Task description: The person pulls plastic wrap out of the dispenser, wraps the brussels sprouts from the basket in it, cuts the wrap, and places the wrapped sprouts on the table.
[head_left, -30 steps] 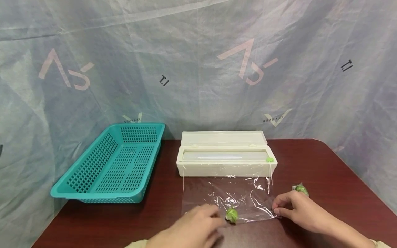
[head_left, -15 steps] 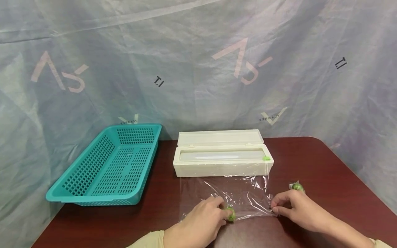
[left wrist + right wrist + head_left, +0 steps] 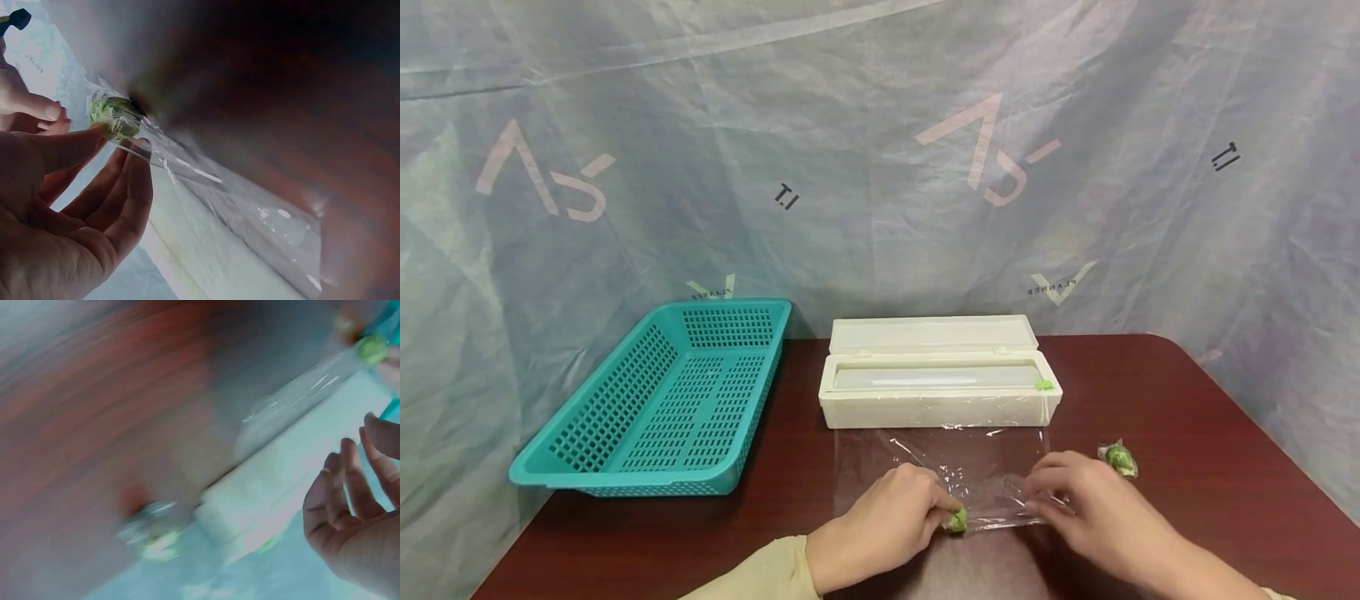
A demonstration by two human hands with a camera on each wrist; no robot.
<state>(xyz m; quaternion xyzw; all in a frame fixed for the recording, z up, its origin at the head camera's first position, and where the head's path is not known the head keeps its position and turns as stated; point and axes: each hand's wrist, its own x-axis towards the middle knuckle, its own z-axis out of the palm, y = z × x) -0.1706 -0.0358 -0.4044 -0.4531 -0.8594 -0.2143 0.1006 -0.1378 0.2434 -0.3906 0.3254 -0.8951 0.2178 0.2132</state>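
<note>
A small green Brussels sprout (image 3: 956, 520) sits at the near edge of the cling film (image 3: 917, 467), with film lying over it in the left wrist view. My left hand (image 3: 891, 521) pinches the sprout and the film edge beside it between thumb and fingers. To the right, my right hand (image 3: 1093, 508) hovers at the near right corner of the film. Its fingers (image 3: 353, 481) are loosely bent and apart, with nothing seen between them in the blurred right wrist view. Just beyond that hand lies another sprout (image 3: 1120, 459) wrapped in film.
A white cling film box (image 3: 940, 410) stands behind the film with its lid (image 3: 932, 335) raised. The film runs out from it over the dark red table (image 3: 1165, 400). On the left is a turquoise basket (image 3: 752, 433); a grey cloth (image 3: 865, 167) hangs behind.
My left hand has come right to the sprout and taken hold of it with the film. The right hand has left the film corner and moved slightly left.
</note>
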